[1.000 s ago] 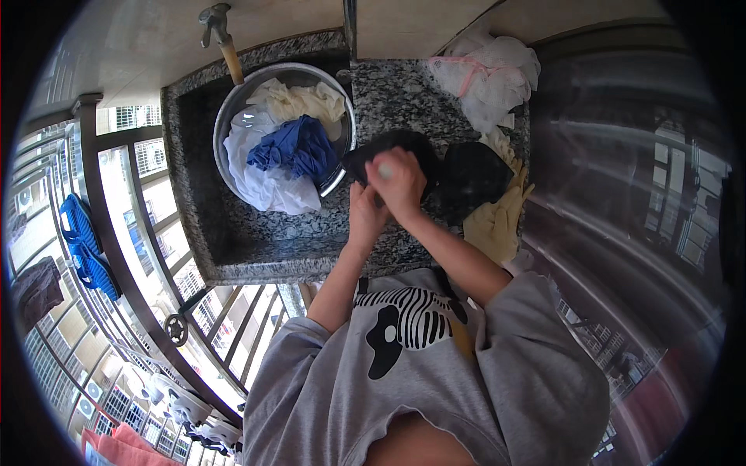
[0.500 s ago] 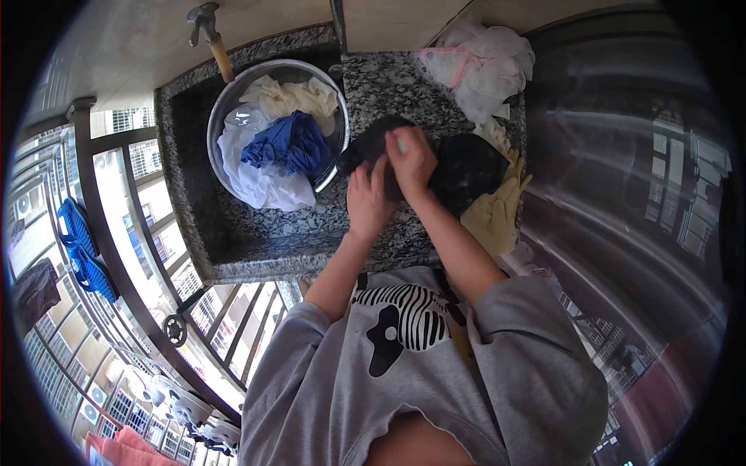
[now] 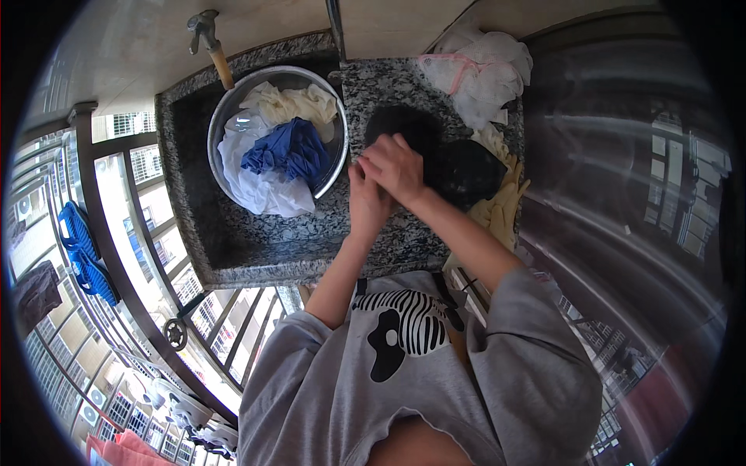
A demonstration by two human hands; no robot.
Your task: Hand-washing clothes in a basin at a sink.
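My hands meet over the granite counter [image 3: 381, 248], to the right of the basin. My right hand [image 3: 398, 169] is closed, its fingers curled at the near edge of a bunched black cloth [image 3: 404, 128]. My left hand [image 3: 367, 203] presses against it from the left, fingers bent inward. What lies between the two palms is hidden. Just right of my right hand sits a rounded, shiny black thing [image 3: 470, 172]; its kind is unclear. Pale yellow rubber gloves [image 3: 507, 198] lie beside it at the counter's right edge.
A metal basin [image 3: 211, 147] stands in the stone sink [image 3: 233, 248], holding a blue cloth [image 3: 287, 151], white cloth [image 3: 264, 190] and cream cloth [image 3: 299, 105]. A tap [image 3: 206, 35] is above. White mesh bags [image 3: 486, 78] lie at the back right. Railings [image 3: 124, 233] run along the left.
The black cloth has shifted away from me and bunched up beyond my hands. My right hand has come nearer and folded against my left. A pale spot in my right hand no longer shows.
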